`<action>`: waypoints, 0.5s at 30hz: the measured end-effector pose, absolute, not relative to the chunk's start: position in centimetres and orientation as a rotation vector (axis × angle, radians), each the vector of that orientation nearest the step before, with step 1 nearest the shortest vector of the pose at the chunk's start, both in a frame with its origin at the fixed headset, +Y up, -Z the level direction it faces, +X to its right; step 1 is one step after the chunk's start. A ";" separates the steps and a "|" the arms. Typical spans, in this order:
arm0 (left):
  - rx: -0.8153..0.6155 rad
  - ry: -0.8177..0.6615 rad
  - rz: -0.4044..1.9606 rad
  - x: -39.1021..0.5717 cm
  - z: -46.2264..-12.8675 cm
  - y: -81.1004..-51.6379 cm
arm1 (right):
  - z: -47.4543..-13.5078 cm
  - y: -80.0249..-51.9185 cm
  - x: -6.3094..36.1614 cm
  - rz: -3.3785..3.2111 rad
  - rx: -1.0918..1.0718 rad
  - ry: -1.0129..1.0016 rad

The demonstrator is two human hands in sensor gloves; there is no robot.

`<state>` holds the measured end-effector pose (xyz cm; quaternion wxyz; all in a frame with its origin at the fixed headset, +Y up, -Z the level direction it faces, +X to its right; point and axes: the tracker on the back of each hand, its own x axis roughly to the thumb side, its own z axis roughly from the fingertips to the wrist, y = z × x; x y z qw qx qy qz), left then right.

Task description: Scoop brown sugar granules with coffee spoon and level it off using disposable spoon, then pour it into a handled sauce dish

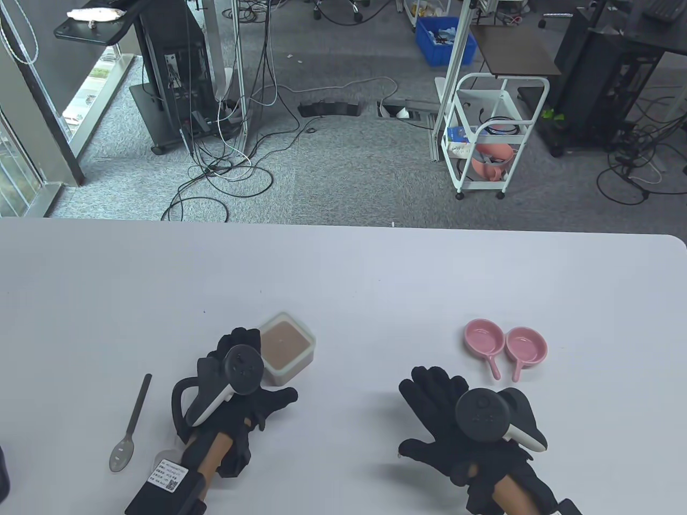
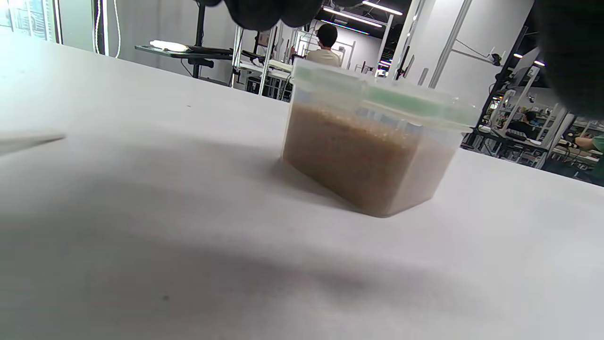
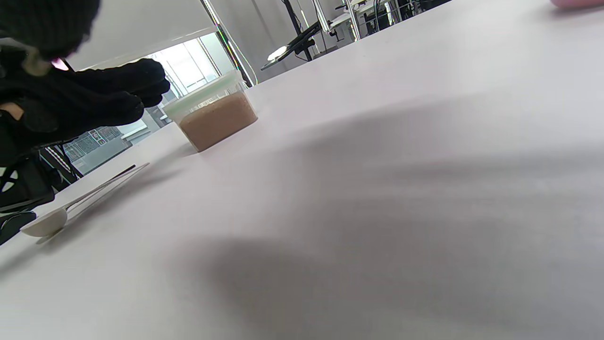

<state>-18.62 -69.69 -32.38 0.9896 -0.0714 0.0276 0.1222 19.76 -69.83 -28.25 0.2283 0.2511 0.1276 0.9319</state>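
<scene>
Table [image 1: 343, 279]: white, rounded at the far right corner; everything I work with sits on the near half.

My left hand [image 1: 236, 386]: gloved in black, tracker on its back, just beside the near-left side of the tub. The fingers reach toward the tub's left wall and the thumb sticks out to the right in front of it. Whether the fingertips touch the tub I cannot tell. It has nothing in its grasp.

My right hand [image 1: 456, 424]: also in a black glove with a tracker, palm down, fingers spread and fairly straight. It has hold of nothing, and it lies between the tub and the dishes, nearer me than both.

Tub [image 1: 286, 348]: clear plastic, square, with a pale green rim; it stands upright left of centre with no lid on it.

Sugar [image 2: 358, 160]: brown granules filling the tub nearly to the rim, the surface flat.

Dishes [image 1: 504, 346]: two small pink dishes, side by side and touching, on the right of the table, handles pointing toward me. Both look bare inside.

Dark spoon [image 1: 130, 426]: lies flat, left of my left hand, bowl toward me and handle pointing away.

White spoon [image 3: 47, 222]: seen from the right wrist camera lying beside the dark one; from above my left forearm mostly hides it.
</scene>
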 end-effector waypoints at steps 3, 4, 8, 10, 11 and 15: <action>-0.147 0.076 0.263 -18.5 -33.4 -69.8 | -28.2 -69.8 19.8 2.566 0.691 0.346; -0.151 0.080 0.261 -18.4 -33.6 -69.9 | -28.2 -69.8 19.8 2.565 0.691 0.346; -0.163 0.097 0.273 -18.0 -34.7 -70.6 | -28.3 -69.7 19.9 2.564 0.689 0.342; -0.159 0.108 0.270 -17.8 -35.0 -71.0 | -28.3 -69.7 19.9 2.564 0.689 0.341; -0.154 0.112 0.268 -17.8 -35.1 -71.1 | -28.3 -69.7 19.9 2.564 0.689 0.340; -0.132 0.142 0.293 -18.1 -35.5 -71.1 | -28.3 -69.6 20.0 2.564 0.693 0.336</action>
